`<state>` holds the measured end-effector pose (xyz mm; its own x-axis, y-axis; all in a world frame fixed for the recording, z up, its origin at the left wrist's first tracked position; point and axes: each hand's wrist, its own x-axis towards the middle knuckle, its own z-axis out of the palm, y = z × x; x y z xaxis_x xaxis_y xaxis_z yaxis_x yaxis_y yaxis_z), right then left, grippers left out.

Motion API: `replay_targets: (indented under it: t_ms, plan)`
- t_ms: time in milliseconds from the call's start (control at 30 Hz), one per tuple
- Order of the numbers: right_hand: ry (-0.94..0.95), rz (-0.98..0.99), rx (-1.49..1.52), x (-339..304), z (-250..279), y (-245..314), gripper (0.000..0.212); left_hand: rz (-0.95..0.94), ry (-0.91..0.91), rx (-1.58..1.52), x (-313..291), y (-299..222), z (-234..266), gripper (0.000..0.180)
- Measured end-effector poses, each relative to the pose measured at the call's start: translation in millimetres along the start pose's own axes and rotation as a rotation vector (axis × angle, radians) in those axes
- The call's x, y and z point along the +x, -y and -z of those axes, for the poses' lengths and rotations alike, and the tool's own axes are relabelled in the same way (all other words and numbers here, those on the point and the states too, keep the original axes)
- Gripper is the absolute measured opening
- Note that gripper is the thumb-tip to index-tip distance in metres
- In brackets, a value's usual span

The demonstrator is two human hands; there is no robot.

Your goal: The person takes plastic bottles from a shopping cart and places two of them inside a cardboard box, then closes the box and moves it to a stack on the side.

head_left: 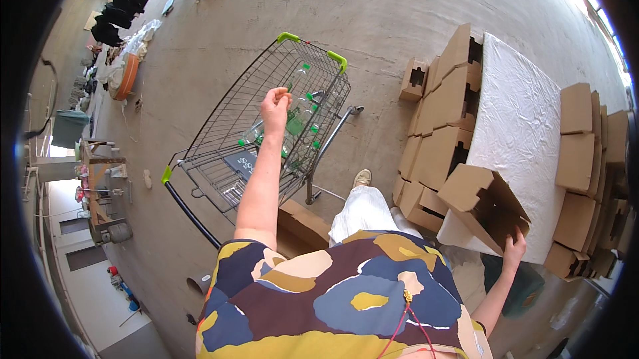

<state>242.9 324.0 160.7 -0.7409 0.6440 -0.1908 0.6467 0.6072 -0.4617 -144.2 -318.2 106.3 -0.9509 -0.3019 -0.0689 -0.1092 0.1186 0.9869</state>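
My left hand (275, 107) is raised over a wire shopping cart (229, 102) with green corner pieces, its fingers curled together. Just beyond the fingertips is a clear plastic bottle (298, 78) with a green cap; I cannot tell whether they touch it or what they hold. Several similar green-capped bottles lie in the cart. At the right, my right hand (513, 251) grips the near edge of an open brown cardboard box (471, 189). The box is tilted, its hollow inside showing, over the near end of a white-covered surface (516, 119).
Stacked cardboard boxes (444, 102) line the left side of the white surface, and more cartons (578, 162) line its right. Another open carton (299, 226) stands on the floor below the cart's near end. An orange tub (128, 76) is at the far left.
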Motion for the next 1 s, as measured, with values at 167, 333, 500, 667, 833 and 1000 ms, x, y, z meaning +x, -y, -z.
replay_targets:
  t_ms: [167, 333, 500, 667, 833, 1000]
  plan:
    - [0.030, -0.170, 0.211, 12, -4, -24, 0.042, 0.148, 0.204, 0.451, 65, 142, 39, 0.029]
    - [-0.035, -0.227, -0.059, 6, -6, -10, 0.040, 0.266, 0.483, 0.810, 91, 214, 3, 0.061]
    - [-0.046, -0.273, -0.040, 3, -3, -27, 0.040, 0.279, 0.617, 1.013, 106, 253, -37, 0.075]
    - [-0.039, -0.260, -0.033, 5, -1, -20, 0.038, 0.252, 0.668, 1.057, 115, 279, -62, 0.083]
    - [-0.063, -0.265, -0.084, -4, 0, -3, 0.037, 0.225, 0.759, 1.278, 115, 259, -83, 0.077]
    - [-0.089, -0.307, -0.015, -9, -1, -7, 0.037, 0.196, 0.722, 1.299, 120, 272, -93, 0.074]
